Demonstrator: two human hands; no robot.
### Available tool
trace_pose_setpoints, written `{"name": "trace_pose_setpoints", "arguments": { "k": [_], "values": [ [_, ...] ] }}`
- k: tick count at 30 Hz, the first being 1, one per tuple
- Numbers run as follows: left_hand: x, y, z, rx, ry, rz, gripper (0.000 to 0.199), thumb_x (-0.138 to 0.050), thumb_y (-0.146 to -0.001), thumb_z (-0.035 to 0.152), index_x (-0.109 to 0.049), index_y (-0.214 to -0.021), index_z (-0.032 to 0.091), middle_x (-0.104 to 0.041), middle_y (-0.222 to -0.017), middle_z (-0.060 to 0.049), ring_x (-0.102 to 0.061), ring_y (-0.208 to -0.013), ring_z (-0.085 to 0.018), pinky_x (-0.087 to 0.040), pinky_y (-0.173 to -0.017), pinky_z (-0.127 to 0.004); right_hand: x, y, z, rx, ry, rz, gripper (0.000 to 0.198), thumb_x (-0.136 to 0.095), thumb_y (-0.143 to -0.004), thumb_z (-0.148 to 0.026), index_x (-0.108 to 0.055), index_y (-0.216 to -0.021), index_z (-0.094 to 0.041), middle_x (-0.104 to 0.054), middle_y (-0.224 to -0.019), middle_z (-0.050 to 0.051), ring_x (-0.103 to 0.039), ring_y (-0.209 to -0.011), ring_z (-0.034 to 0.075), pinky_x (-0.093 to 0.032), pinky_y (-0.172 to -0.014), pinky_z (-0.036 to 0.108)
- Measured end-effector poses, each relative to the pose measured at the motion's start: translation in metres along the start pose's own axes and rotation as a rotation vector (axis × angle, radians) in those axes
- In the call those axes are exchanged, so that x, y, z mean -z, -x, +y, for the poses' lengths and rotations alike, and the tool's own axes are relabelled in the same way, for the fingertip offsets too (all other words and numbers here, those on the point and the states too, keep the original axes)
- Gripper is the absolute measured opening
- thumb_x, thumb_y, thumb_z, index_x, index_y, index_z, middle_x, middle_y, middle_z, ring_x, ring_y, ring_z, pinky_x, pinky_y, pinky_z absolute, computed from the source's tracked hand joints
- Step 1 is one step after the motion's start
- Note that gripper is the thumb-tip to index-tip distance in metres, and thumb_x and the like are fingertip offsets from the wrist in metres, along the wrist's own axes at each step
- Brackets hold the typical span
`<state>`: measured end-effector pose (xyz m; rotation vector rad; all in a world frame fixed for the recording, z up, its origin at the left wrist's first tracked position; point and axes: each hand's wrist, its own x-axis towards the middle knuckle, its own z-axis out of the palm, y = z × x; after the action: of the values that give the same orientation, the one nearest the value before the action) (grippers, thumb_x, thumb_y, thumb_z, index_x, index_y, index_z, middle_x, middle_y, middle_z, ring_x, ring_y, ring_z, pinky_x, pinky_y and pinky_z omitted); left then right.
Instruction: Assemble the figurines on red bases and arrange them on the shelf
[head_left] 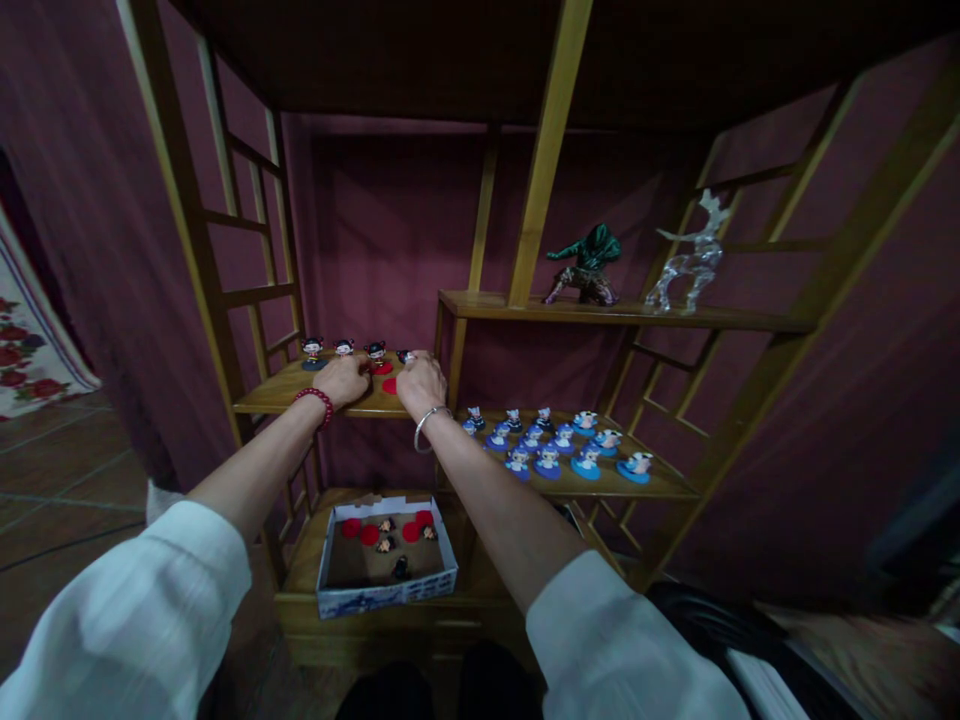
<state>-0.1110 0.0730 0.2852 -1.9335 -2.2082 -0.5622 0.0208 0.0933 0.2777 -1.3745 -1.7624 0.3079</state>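
Observation:
On the left shelf [285, 391] my left hand [343, 382] rests with curled fingers, its fingertips beside a black-haired figurine [376, 352] on a red round base. Whatever those fingers hold, if anything, is hidden. My right hand [421, 384] is closed at the fingertips on another small dark-haired figurine [404, 356], mostly covered by the hand. Between the two hands a red disc [390, 385] lies flat on the wood. Two similar figurines, a left one [313, 350] and one behind my left hand [344, 348], stand further left.
Below sits an open cardboard box [388, 597] with red discs [370, 535] and several small figurines [385, 545]. Blue- and purple-based figurines [547, 460] fill the lower right shelf. Above them stand a green-hooded statue [592, 262] and a clear deer [694, 262]. Wooden posts [551, 150] divide the shelves.

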Motion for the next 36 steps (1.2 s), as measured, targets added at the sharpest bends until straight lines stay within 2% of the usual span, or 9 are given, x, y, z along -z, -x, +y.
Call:
{"name": "trace_pose_setpoints", "arguments": {
  "k": [4, 9, 12, 19, 26, 30, 36],
  "values": [
    [0.000, -0.001, 0.002, -0.035, -0.003, -0.006, 0.036, -0.037, -0.077, 0.033, -0.060, -0.105, 0.031, -0.066, -0.098, -0.001, -0.059, -0.089, -0.018, -0.043, -0.077, -0.024, 0.001, 0.000, -0.001, 0.003, 0.009, 0.002, 0.030, -0.033, -0.083, -0.021, -0.052, -0.104, -0.013, -0.059, -0.102, 0.015, -0.055, -0.093, 0.022, -0.041, -0.079, 0.031],
    [0.001, -0.002, 0.008, -0.143, -0.028, -0.048, 0.040, -0.039, -0.077, 0.035, -0.056, -0.113, 0.030, -0.060, -0.113, -0.001, -0.053, -0.103, -0.020, -0.039, -0.086, -0.027, 0.000, 0.000, 0.000, 0.002, 0.015, 0.004, 0.030, -0.033, -0.082, -0.021, -0.053, -0.104, -0.013, -0.059, -0.102, 0.013, -0.056, -0.093, 0.021, -0.041, -0.079, 0.030],
    [0.002, -0.003, 0.013, -0.131, -0.036, -0.094, 0.040, -0.037, -0.079, 0.035, -0.055, -0.114, 0.031, -0.057, -0.117, 0.000, -0.050, -0.108, -0.020, -0.037, -0.089, -0.028, 0.000, 0.000, 0.001, -0.005, 0.004, 0.001, 0.031, -0.033, -0.082, -0.021, -0.053, -0.105, -0.014, -0.059, -0.103, 0.013, -0.056, -0.094, 0.021, -0.041, -0.079, 0.030],
    [-0.005, -0.012, 0.006, -0.217, 0.017, -0.092, 0.041, -0.038, -0.078, 0.026, -0.055, -0.115, 0.029, -0.060, -0.113, 0.001, -0.054, -0.102, -0.016, -0.037, -0.089, -0.023, 0.000, 0.000, 0.001, -0.002, -0.009, -0.001, 0.030, -0.034, -0.082, -0.020, -0.053, -0.104, -0.013, -0.059, -0.102, 0.014, -0.056, -0.094, 0.022, -0.041, -0.080, 0.031],
    [-0.013, -0.020, -0.002, -0.201, 0.158, -0.117, 0.052, -0.041, -0.066, 0.013, -0.056, -0.114, 0.027, -0.060, -0.113, 0.003, -0.054, -0.102, -0.015, -0.039, -0.086, -0.020, 0.000, 0.000, 0.001, 0.000, -0.008, -0.017, 0.030, -0.034, -0.082, -0.020, -0.052, -0.104, -0.012, -0.059, -0.102, 0.014, -0.056, -0.095, 0.023, -0.041, -0.081, 0.032],
    [-0.014, -0.021, -0.003, -0.162, 0.240, -0.127, 0.055, -0.043, -0.063, 0.011, -0.056, -0.113, 0.026, -0.061, -0.111, 0.003, -0.054, -0.101, -0.015, -0.040, -0.085, -0.018, 0.001, 0.000, 0.001, -0.001, -0.004, -0.021, 0.030, -0.033, -0.081, -0.019, -0.052, -0.104, -0.013, -0.059, -0.102, 0.014, -0.055, -0.096, 0.024, -0.040, -0.082, 0.033],
    [-0.015, -0.022, -0.002, -0.121, 0.247, -0.117, 0.053, -0.045, -0.062, 0.011, -0.057, -0.112, 0.023, -0.063, -0.106, 0.000, -0.056, -0.097, -0.016, -0.041, -0.084, -0.020, 0.000, 0.000, 0.001, 0.006, -0.013, -0.018, 0.031, -0.035, -0.080, -0.020, -0.051, -0.105, -0.011, -0.058, -0.103, 0.015, -0.054, -0.097, 0.024, -0.040, -0.083, 0.033]
  ]
}}
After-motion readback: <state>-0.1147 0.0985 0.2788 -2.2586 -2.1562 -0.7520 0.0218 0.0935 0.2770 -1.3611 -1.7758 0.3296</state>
